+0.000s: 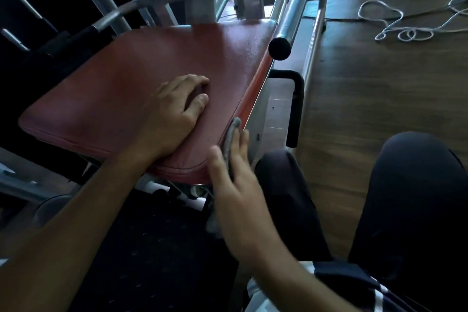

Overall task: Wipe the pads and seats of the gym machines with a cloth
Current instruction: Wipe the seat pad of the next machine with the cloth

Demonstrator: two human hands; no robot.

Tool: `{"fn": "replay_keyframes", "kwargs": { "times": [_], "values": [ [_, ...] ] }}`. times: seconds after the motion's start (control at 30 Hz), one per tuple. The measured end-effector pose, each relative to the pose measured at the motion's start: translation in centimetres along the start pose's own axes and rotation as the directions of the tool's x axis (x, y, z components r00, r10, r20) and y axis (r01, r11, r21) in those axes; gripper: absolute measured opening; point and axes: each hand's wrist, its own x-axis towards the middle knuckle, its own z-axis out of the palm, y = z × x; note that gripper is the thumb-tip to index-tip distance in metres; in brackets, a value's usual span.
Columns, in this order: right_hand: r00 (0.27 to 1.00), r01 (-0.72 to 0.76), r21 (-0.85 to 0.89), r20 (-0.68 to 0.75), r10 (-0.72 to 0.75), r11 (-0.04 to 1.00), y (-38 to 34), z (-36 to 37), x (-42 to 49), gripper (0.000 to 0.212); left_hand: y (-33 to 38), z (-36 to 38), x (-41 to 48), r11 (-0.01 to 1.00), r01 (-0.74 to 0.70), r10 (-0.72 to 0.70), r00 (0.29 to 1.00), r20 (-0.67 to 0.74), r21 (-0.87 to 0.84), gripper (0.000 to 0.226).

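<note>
At the frame's centre, the left hand (174,111) lies palm down on the red seat pad (121,88), fingers loosely curled and gripping nothing. Just below and right of it, the right hand (235,185) presses a grey cloth (231,139) flat against the pad's side edge, fingers extended over the cloth, thumb apart on its near side.

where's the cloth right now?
In the head view, the grey cloth is pressed by the right hand against the near right side edge of the red seat pad, just right of the left hand resting on top.
</note>
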Motion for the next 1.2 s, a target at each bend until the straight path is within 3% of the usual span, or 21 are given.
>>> {"fn": "replay_keyframes", "kwargs": {
  "times": [0.17,0.3,0.37,0.5,0.6,0.67,0.73,0.83,0.93,1.03,1.1,1.2],
  "values": [
    [0.994,-0.078,-0.066,-0.085,0.072,0.995,-0.8,-2.2,6.7,0.062,0.4,-0.1,0.1,1.000,0.013,-0.013,1.000,0.017,-0.010,0.052],
    [1.000,0.018,-0.028,0.000,-0.018,0.999,0.3,-0.3,0.2,0.060,0.3,0.0,0.0,1.000,0.013,-0.013,1.000,0.006,0.002,0.052],
    [0.998,0.065,-0.080,-0.009,-0.066,0.995,1.0,-0.4,1.5,0.063,0.1,0.1,0.2,1.000,0.007,-0.007,1.000,0.009,-0.004,0.053],
    [0.995,-0.074,-0.069,-0.073,0.069,0.995,-1.2,-3.1,8.6,0.073,0.1,0.2,0.3,1.000,0.015,-0.015,1.000,0.018,-0.017,0.052],
    [1.000,-0.011,-0.054,-0.015,0.010,0.998,-0.1,-2.3,3.9,0.060,0.3,0.2,0.2,1.000,0.003,-0.003,1.000,0.011,-0.017,0.051],
    [1.000,0.016,0.047,-0.014,-0.016,0.999,-0.3,-1.2,1.4,0.060,0.2,0.1,0.2,1.000,0.005,-0.005,1.000,0.012,-0.016,0.051],
    [0.999,0.021,-0.006,0.027,-0.021,1.000,0.5,-1.5,3.4,0.066,0.2,0.1,0.3,1.000,0.007,-0.007,1.000,0.013,-0.013,0.051],
    [0.990,-0.126,-0.037,-0.071,0.123,0.991,-1.4,-2.7,7.7,0.087,0.4,0.2,0.4,1.000,0.016,-0.016,0.999,0.028,-0.011,0.051],
    [1.000,0.003,-0.087,-0.012,-0.004,0.996,-0.2,-1.8,4.0,0.059,0.6,0.2,0.1,1.000,0.011,-0.010,1.000,0.020,-0.010,0.054],
    [1.000,0.012,0.065,0.001,-0.013,0.998,0.4,-0.3,0.1,0.060,0.4,0.2,0.4,1.000,0.014,-0.013,1.000,0.013,-0.015,0.054],
    [1.000,-0.003,-0.027,0.028,0.004,1.000,0.3,-0.7,2.6,0.063,0.4,0.2,0.3,1.000,0.011,-0.011,1.000,0.010,-0.019,0.052],
    [0.994,-0.063,-0.029,-0.086,0.061,0.998,-1.0,-1.8,6.2,0.061,0.6,0.2,0.3,0.999,0.020,-0.020,1.000,0.017,-0.025,0.051]
  ]
}}
